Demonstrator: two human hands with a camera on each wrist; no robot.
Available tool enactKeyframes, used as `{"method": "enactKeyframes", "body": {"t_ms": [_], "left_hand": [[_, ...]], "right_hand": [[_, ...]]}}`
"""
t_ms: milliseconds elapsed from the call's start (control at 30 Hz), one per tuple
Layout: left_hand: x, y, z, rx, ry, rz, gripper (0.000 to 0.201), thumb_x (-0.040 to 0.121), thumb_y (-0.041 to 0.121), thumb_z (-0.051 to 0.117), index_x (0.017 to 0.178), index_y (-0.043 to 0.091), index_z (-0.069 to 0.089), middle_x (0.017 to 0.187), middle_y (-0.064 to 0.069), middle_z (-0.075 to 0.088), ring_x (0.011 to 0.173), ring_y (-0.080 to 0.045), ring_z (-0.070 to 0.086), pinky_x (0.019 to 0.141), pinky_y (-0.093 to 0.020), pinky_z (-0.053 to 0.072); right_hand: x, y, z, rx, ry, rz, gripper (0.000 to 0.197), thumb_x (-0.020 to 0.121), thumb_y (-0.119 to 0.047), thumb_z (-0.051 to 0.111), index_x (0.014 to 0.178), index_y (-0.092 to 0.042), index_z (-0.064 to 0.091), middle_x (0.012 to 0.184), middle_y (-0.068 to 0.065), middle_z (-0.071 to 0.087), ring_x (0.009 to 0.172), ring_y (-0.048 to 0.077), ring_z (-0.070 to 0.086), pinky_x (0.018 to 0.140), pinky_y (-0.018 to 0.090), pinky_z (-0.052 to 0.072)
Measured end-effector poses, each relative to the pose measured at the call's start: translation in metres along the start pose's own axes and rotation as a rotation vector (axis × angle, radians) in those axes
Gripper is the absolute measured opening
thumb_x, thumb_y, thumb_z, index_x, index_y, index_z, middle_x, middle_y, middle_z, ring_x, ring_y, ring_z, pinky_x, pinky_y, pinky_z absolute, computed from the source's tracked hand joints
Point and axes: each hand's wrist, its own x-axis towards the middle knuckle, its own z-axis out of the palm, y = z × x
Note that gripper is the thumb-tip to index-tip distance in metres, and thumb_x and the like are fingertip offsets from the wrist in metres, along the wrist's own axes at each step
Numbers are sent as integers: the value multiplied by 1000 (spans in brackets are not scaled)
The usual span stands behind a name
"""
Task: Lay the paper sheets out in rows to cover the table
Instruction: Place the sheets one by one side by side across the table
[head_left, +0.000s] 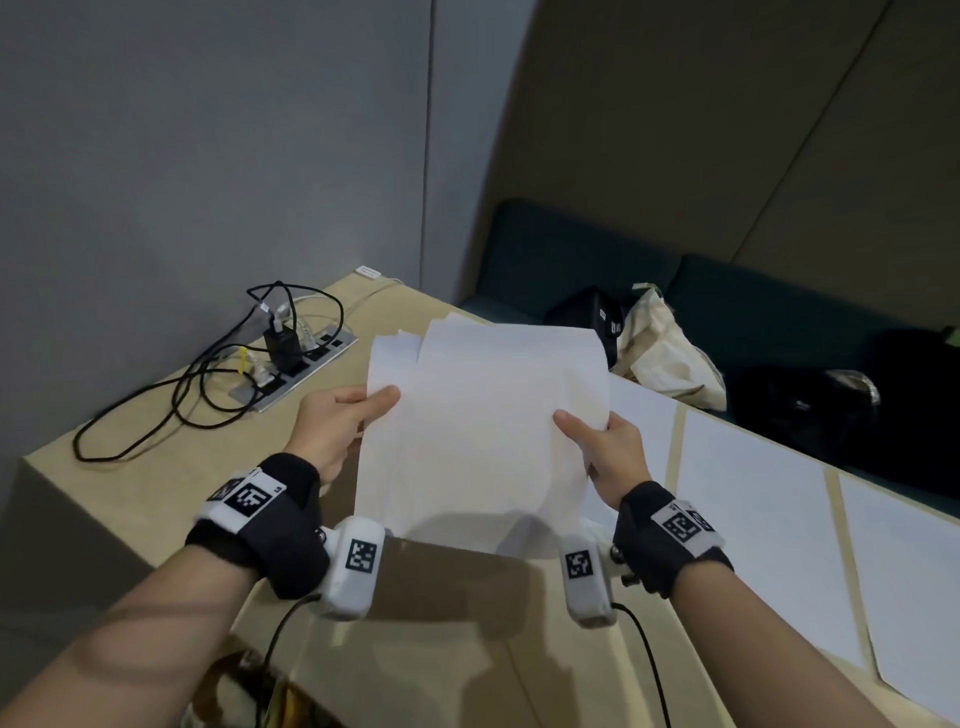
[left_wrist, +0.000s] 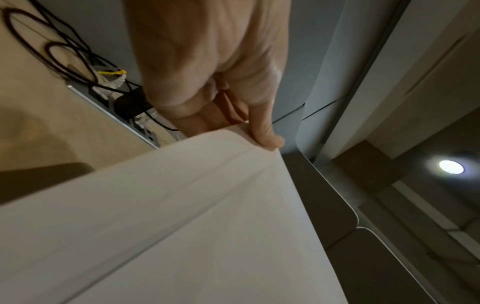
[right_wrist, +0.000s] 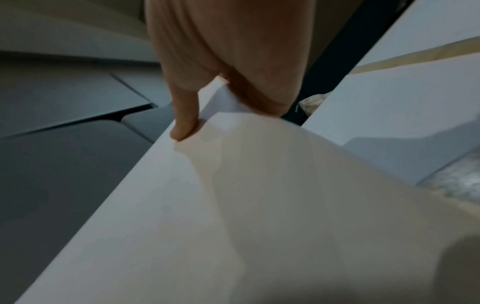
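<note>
A loose stack of white paper sheets (head_left: 483, 426) is held up above the tan table (head_left: 197, 467), its top edges fanned apart. My left hand (head_left: 358, 410) pinches the stack's left edge, thumb on top, fingers underneath. At the right edge my right hand (head_left: 587, 431) pinches it the same way. The left wrist view shows the thumb (left_wrist: 267, 135) pressing on the paper sheets (left_wrist: 182, 216). In the right wrist view the thumb (right_wrist: 184, 121) lies on the top sheet (right_wrist: 233, 205). Several laid sheets (head_left: 753, 530) lie in a row along the table's right side.
A power strip (head_left: 291, 369) with a black charger and tangled black cables (head_left: 156, 410) sits at the table's far left by the wall. A dark bench beyond the table holds a cloth bag (head_left: 670, 353) and black bags (head_left: 810, 410).
</note>
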Motion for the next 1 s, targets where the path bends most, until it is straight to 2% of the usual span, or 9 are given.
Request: {"method": "enactKeyframes", "body": {"t_ms": [133, 267, 333, 467, 600, 700, 800, 867, 1000], "left_hand": [[-3, 5, 0, 41, -20, 56, 15, 79, 24, 71, 83, 11, 67, 89, -5, 70, 90, -25, 62, 94, -43, 47], [2, 2, -7, -6, -71, 50, 23, 84, 27, 65, 89, 4, 66, 77, -6, 72, 72, -21, 65, 65, -27, 48], [8, -4, -16, -51, -84, 5, 17, 89, 20, 59, 91, 4, 65, 66, 0, 74, 60, -12, 70, 55, -20, 54], [18, -24, -42, 54, -51, -68, 19, 92, 12, 54, 100, -2, 64, 60, 1, 71, 55, -7, 67, 65, -19, 54], [20, -53, -73, 317, 61, -119, 29, 81, 23, 70, 66, 10, 50, 68, -10, 50, 65, -21, 46, 60, -28, 34], [19, -70, -91, 573, 216, -114, 51, 76, 23, 76, 54, 14, 31, 60, -7, 33, 59, -21, 31, 58, -32, 26], [16, -76, -102, 725, 283, -136, 30, 72, 22, 79, 75, 2, 57, 85, -14, 59, 89, -33, 58, 83, -35, 42], [16, -80, -104, 772, 287, -151, 37, 71, 21, 80, 92, -5, 64, 105, -20, 66, 106, -36, 58, 90, -36, 43], [14, -84, -95, 891, 262, -77, 49, 72, 16, 78, 112, -4, 58, 121, -25, 59, 113, -38, 54, 94, -40, 43]], "right_hand": [[-10, -2, -10, 17, -54, -24, 16, 83, -10, 66, 99, -11, 67, 101, 12, 71, 86, 30, 69, 85, 48, 51], [-17, -3, -20, 6, -38, -94, 18, 80, -19, 70, 97, -17, 67, 102, 14, 70, 104, 45, 63, 94, 68, 40], [-21, -5, -27, 36, -32, -122, 40, 68, -33, 78, 103, -16, 66, 105, 14, 69, 104, 47, 61, 92, 67, 43], [-27, -8, -37, 66, -94, -172, 54, 67, -33, 77, 115, -14, 60, 104, 3, 73, 98, 26, 69, 82, 44, 56], [-33, -14, -36, 112, -141, -205, 27, 82, -14, 63, 108, -19, 60, 95, -5, 74, 87, 13, 71, 67, 26, 58], [-41, -18, -38, 123, -149, -226, 51, 64, -28, 72, 112, -17, 59, 93, -7, 75, 85, 10, 72, 65, 24, 57], [-49, -11, -48, 114, -105, -225, 74, 54, -37, 78, 121, -12, 56, 99, -4, 75, 90, 13, 72, 66, 24, 57], [-55, -1, -56, 81, -74, -219, 87, 47, -45, 84, 122, -10, 57, 102, -1, 74, 93, 17, 72, 66, 26, 57], [-59, 10, -67, 49, -29, -196, 100, 36, -52, 87, 122, -9, 58, 108, 5, 72, 93, 20, 72, 67, 28, 58]]}}
